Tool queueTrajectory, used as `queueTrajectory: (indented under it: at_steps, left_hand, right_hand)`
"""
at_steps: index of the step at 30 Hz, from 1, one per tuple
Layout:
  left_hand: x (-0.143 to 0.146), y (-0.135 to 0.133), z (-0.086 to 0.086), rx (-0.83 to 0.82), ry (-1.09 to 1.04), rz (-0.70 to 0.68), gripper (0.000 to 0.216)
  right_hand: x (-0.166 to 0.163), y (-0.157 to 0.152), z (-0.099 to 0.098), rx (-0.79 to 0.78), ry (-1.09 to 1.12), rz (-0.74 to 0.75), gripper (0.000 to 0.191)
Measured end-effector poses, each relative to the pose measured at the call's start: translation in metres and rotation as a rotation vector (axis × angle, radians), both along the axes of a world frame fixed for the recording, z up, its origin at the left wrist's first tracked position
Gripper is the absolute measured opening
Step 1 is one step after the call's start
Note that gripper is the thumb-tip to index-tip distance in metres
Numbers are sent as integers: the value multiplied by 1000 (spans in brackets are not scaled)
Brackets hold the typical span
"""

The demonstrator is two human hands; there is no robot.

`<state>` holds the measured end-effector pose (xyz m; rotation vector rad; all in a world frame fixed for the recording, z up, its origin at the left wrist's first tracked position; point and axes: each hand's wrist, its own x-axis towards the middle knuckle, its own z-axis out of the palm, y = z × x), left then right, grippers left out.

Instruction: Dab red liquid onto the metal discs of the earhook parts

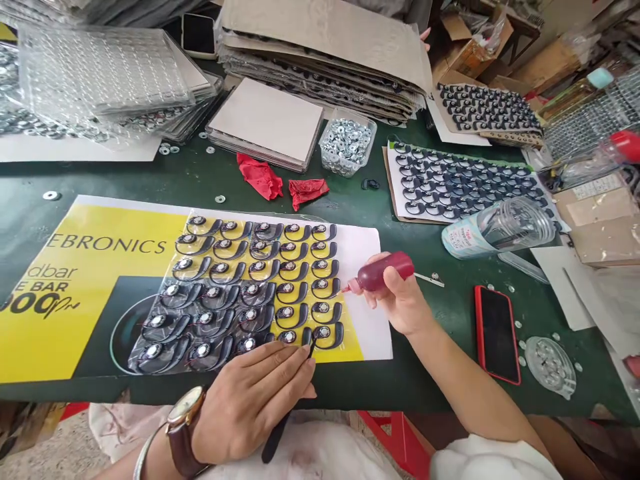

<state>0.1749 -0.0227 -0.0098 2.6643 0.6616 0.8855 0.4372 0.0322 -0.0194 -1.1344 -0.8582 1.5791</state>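
My right hand [400, 300] is closed around a small dark-red squeeze bottle [383, 272], its nozzle pointing left at the right column of black ear-hook parts [250, 293]. These parts lie in rows on a clear sheet over a yellow printed poster [85, 287]. My left hand [255, 400], with a wristwatch, pinches a thin black tool [285, 417] whose tip touches the bottom-right part.
A tub of metal washers [347, 141], two red rags [280, 183], stacked cardboard trays [325, 60] and plastic blister trays [100, 73] sit behind. More filled sheets [465, 183], a lying clear jar [500, 230] and a red-cased phone [497, 340] are on the right. Another person's fingertips [425, 35] show at the back.
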Motion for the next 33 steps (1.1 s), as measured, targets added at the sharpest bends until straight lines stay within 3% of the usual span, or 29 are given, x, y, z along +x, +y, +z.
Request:
queueTrajectory:
  at_steps: [7, 14, 20, 25, 30, 33]
  left_hand:
    - [11, -7, -6, 58, 12, 17, 20]
    - [17, -10, -8, 123, 74, 3, 20]
    - [22, -14, -5, 238, 152, -36, 21]
    - [22, -15, -5, 230, 149, -37, 21]
    - [22, -17, -7, 203, 136, -27, 22]
    - [22, -16, -7, 195, 134, -27, 23]
  right_hand:
    - [-18, -4, -13, 143, -140, -79, 30]
    - [-27, -26, -17, 240, -182, 99, 20]
    - [-26, -28, -23, 496, -455, 141, 25]
    - [-29, -23, -19, 715, -610, 100, 23]
    - [-29, -24, -20, 754, -646, 57, 20]
    - [-29, -25, -23, 689, -656, 46, 20]
